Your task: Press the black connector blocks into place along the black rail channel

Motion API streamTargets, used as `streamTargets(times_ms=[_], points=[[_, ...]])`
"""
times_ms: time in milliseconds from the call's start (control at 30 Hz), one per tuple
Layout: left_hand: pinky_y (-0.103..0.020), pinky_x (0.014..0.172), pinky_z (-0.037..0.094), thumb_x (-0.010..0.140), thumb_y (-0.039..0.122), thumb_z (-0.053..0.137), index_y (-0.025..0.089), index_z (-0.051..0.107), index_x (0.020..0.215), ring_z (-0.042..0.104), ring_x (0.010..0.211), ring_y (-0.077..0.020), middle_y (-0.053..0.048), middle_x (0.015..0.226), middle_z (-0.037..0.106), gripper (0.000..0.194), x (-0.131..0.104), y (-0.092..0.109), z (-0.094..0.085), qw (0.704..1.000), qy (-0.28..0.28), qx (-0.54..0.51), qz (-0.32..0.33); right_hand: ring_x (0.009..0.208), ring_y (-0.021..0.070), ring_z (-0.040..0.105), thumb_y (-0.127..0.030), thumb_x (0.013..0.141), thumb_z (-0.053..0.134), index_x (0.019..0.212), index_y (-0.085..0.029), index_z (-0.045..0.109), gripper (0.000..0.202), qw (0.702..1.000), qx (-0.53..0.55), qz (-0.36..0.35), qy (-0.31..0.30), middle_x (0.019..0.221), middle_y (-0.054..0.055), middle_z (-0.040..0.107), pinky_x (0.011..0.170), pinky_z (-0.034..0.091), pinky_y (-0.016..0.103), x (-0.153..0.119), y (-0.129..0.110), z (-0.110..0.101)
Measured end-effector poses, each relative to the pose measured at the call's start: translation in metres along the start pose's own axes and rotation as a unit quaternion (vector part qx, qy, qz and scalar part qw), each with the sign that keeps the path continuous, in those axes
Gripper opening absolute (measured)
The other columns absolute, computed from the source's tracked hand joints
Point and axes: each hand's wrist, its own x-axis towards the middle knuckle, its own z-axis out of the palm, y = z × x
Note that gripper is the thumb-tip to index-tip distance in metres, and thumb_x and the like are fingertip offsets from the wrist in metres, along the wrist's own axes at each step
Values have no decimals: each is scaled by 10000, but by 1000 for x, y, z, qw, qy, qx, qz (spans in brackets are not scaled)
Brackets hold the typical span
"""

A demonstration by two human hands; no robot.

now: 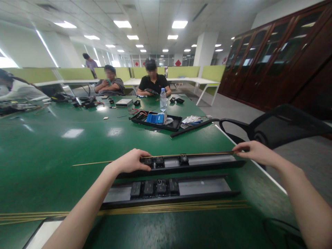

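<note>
A thin brass rod (207, 154) runs along the top of the far black channel (207, 168), its left end reaching out past my wrist. My left hand (133, 160) curls over that channel, fingers around the rod beside black socket blocks (159, 162). At the channel's right end my right hand (251, 152) pinches the rod between thumb and fingers. Another socket block (184, 159) sits further right in the same channel. Closer to me lies a second black channel (204, 185) with several socket blocks (161, 187) in a row. Several brass rods (176, 207) lie along its near side.
Further back on the green table (64, 145) stand a black tray (168, 126) with a blue item, a water bottle (163, 100), gloves (191, 121) and a black strip (192, 128). A mesh chair (287, 124) is at right. People sit across the table.
</note>
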Motion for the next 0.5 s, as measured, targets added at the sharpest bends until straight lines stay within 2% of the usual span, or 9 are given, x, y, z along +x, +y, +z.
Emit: streamTargets(times_ms=[500], points=[[-277, 815, 500, 688, 467, 734, 228, 713, 1178, 686, 946, -244, -24, 1094, 754, 546, 0, 4, -2, 1000, 3, 12, 12, 944, 297, 662, -414, 761, 618, 915, -178, 785, 328, 1000, -5, -17, -12, 985, 99, 758, 866, 481, 362, -4, -18, -2]])
